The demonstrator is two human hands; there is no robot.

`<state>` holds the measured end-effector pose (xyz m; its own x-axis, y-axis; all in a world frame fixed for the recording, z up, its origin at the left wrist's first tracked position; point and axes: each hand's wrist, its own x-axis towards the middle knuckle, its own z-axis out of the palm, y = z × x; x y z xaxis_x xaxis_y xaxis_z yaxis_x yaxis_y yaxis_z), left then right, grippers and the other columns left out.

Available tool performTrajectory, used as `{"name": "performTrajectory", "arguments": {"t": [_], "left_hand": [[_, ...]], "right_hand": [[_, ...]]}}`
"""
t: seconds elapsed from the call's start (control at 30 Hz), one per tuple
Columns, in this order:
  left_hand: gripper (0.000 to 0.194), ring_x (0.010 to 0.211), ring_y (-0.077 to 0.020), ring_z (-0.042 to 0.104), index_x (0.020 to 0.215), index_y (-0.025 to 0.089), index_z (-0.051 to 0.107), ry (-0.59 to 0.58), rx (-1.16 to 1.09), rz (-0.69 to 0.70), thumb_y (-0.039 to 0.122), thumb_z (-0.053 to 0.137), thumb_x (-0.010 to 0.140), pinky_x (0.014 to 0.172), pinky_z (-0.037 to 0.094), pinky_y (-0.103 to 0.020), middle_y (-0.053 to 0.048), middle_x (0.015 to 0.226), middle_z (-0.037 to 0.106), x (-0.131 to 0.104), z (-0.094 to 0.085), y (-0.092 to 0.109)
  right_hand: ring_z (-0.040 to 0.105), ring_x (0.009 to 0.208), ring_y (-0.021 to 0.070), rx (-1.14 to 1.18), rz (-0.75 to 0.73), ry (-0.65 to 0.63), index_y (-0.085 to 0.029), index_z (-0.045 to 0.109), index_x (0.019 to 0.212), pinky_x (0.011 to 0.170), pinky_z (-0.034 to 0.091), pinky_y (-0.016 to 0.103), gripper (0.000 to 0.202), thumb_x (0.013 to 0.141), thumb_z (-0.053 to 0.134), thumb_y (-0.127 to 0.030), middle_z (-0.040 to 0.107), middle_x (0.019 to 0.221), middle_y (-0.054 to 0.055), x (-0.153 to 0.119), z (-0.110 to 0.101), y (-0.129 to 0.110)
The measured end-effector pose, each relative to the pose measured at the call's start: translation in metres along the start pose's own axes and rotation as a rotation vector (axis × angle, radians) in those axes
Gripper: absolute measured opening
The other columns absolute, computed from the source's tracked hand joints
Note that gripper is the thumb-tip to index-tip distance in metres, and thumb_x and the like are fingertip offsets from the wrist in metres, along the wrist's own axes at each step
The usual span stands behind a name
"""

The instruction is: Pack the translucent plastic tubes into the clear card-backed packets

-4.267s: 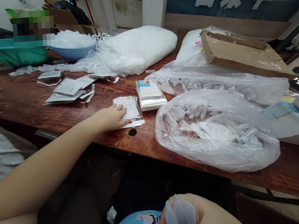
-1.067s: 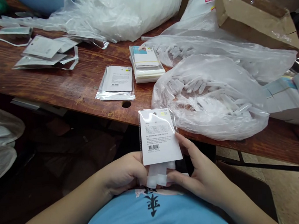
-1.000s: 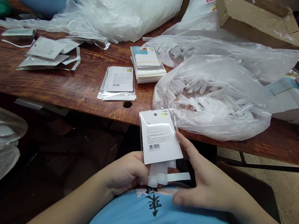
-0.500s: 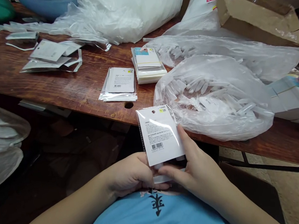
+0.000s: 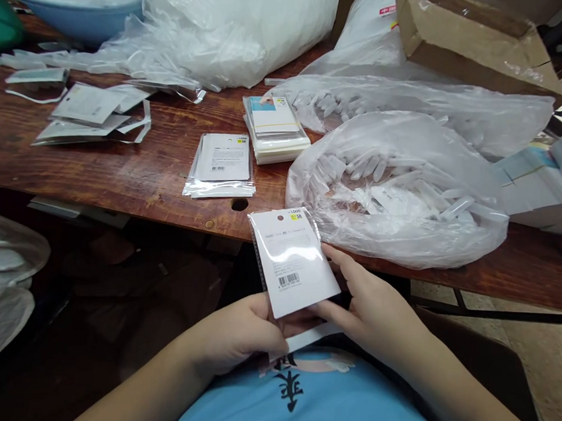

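Note:
A white printed card in a clear plastic sleeve (image 5: 294,261) is held over my lap, its barcode side up and its punched hole toward the table. My left hand (image 5: 251,328) grips the sleeve's lower left part, thumb near the white strip at its open-looking bottom end. My right hand (image 5: 359,295) holds the right edge and lower right corner, fingers partly hidden beneath. On the table beyond lie a stack of sleeved cards (image 5: 222,158) and a thicker stack with a blue and white card on top (image 5: 275,124).
An open clear bag of small translucent pieces (image 5: 408,240) lies at the table edge, right of my hands. Behind are a large plastic bag (image 5: 249,30), a blue bowl (image 5: 89,18) and a cardboard box (image 5: 466,37). Loose sleeved packets (image 5: 85,103) lie at the left.
The sleeved card has shifted slightly left and down. My right thumb has moved from below the card to its lower edge, and more of the white strip shows.

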<state>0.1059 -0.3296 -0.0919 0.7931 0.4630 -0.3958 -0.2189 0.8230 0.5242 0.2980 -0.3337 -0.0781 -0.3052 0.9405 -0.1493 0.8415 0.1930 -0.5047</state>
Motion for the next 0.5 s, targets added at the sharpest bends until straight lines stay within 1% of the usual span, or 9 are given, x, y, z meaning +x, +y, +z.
{"name": "performTrajectory", "arguments": {"t": [0.07, 0.1, 0.13, 0.23, 0.27, 0.33, 0.4, 0.43, 0.5], "left_hand": [[0.056, 0.114, -0.0230, 0.048, 0.114, 0.022, 0.057, 0.146, 0.053, 0.066, -0.004, 0.051, 0.065, 0.101, 0.030, -0.038, -0.002, 0.119, 0.057, -0.001, 0.000, 0.000], [0.050, 0.114, -0.0229, 0.048, 0.113, 0.022, 0.057, 0.201, 0.074, 0.082, -0.001, 0.052, 0.069, 0.100, 0.031, -0.038, -0.002, 0.120, 0.057, -0.001, 0.001, 0.000], [0.046, 0.113, -0.0234, 0.049, 0.112, 0.022, 0.058, 0.228, 0.085, 0.087, 0.002, 0.054, 0.071, 0.100, 0.032, -0.038, -0.003, 0.119, 0.058, -0.002, 0.001, -0.001], [0.045, 0.110, -0.0254, 0.051, 0.110, 0.020, 0.059, 0.200, 0.058, 0.082, 0.001, 0.055, 0.069, 0.097, 0.035, -0.041, -0.005, 0.111, 0.063, -0.002, 0.001, -0.003], [0.045, 0.110, -0.0255, 0.052, 0.109, 0.020, 0.060, 0.180, 0.046, 0.082, 0.000, 0.055, 0.068, 0.097, 0.035, -0.042, -0.005, 0.109, 0.064, -0.002, 0.001, -0.003], [0.046, 0.110, -0.0247, 0.051, 0.107, 0.021, 0.061, 0.151, 0.050, 0.081, -0.002, 0.053, 0.068, 0.098, 0.034, -0.041, -0.005, 0.110, 0.063, -0.002, -0.001, -0.003], [0.048, 0.110, -0.0236, 0.051, 0.107, 0.022, 0.061, 0.126, 0.078, 0.066, -0.004, 0.052, 0.068, 0.098, 0.034, -0.040, -0.004, 0.110, 0.063, -0.001, -0.001, -0.002], [0.048, 0.109, -0.0229, 0.052, 0.108, 0.023, 0.060, 0.121, 0.099, 0.059, -0.003, 0.051, 0.068, 0.098, 0.035, -0.039, -0.003, 0.110, 0.063, 0.000, -0.001, -0.002], [0.045, 0.109, -0.0224, 0.053, 0.108, 0.024, 0.061, 0.119, 0.149, 0.070, 0.000, 0.052, 0.071, 0.097, 0.036, -0.038, -0.003, 0.110, 0.063, 0.002, 0.002, -0.003]], "right_hand": [[0.050, 0.112, 0.0221, 0.028, -0.045, -0.035, -0.017, 0.020, 0.136, 0.088, 0.046, 0.034, 0.075, 0.074, 0.054, -0.044, 0.047, 0.128, 0.009, 0.000, 0.001, -0.002], [0.048, 0.113, 0.0231, 0.012, -0.058, -0.020, -0.016, 0.018, 0.137, 0.089, 0.045, 0.035, 0.078, 0.074, 0.054, -0.045, 0.045, 0.130, 0.010, 0.001, 0.002, -0.003], [0.048, 0.114, 0.0247, -0.019, -0.059, 0.014, -0.014, 0.018, 0.137, 0.088, 0.046, 0.036, 0.079, 0.073, 0.054, -0.044, 0.044, 0.130, 0.012, 0.001, 0.005, -0.004], [0.054, 0.105, 0.0292, -0.137, -0.010, 0.165, -0.008, 0.021, 0.136, 0.075, 0.051, 0.039, 0.071, 0.074, 0.048, -0.032, 0.048, 0.125, 0.018, 0.005, 0.014, -0.008], [0.056, 0.101, 0.0293, -0.163, 0.002, 0.187, -0.007, 0.023, 0.135, 0.072, 0.052, 0.038, 0.068, 0.074, 0.044, -0.028, 0.049, 0.123, 0.019, 0.007, 0.016, -0.009], [0.058, 0.097, 0.0284, -0.176, 0.000, 0.167, -0.005, 0.025, 0.134, 0.071, 0.052, 0.038, 0.066, 0.074, 0.042, -0.024, 0.052, 0.120, 0.019, 0.009, 0.019, -0.011], [0.058, 0.097, 0.0287, -0.162, -0.003, 0.118, -0.003, 0.022, 0.135, 0.073, 0.051, 0.037, 0.071, 0.072, 0.045, -0.028, 0.052, 0.119, 0.020, 0.011, 0.019, -0.014], [0.057, 0.098, 0.0294, -0.160, 0.007, 0.106, -0.003, 0.020, 0.135, 0.073, 0.051, 0.038, 0.074, 0.071, 0.047, -0.030, 0.052, 0.120, 0.020, 0.012, 0.019, -0.016], [0.056, 0.100, 0.0308, -0.174, 0.059, 0.112, -0.004, 0.022, 0.135, 0.074, 0.050, 0.040, 0.072, 0.071, 0.047, -0.027, 0.051, 0.121, 0.020, 0.013, 0.019, -0.020]]}}
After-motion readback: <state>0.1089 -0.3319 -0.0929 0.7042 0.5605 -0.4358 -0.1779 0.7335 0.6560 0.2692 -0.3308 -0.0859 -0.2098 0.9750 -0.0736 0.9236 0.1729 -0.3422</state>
